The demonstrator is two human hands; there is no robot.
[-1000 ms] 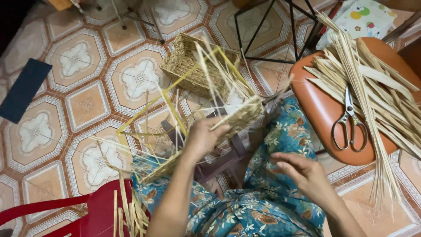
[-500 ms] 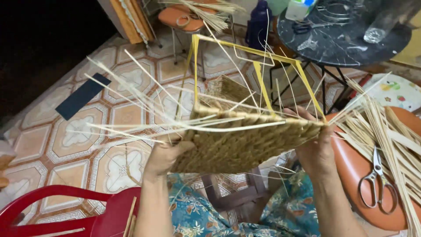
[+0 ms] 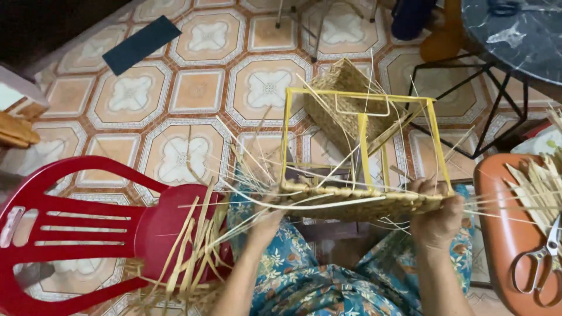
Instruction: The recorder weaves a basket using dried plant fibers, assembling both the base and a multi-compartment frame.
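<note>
Where the head view looks down at the lap, a half-woven basket is held in the middle of the frame, just above the knees in blue flowered cloth. Its long axis runs left to right across the picture, and its yellow wire frame points away from the body, toward the top of the frame, with loose pale strands sticking out to both sides. The left hand is closed on the basket's left end among the strands; its fingers are largely hidden by them. The right hand is gripped over the right end, fingers curled over the woven rim.

One finished woven basket is seen on the tiled floor beyond the frame, at upper centre. One red plastic chair is seen at lower left, with a bundle of strips laid across its seat. One orange stool is seen at the right edge, bearing one pair of scissors and more strips. One dark round table is seen at upper right, and one dark flat rectangle on the floor at upper left.
</note>
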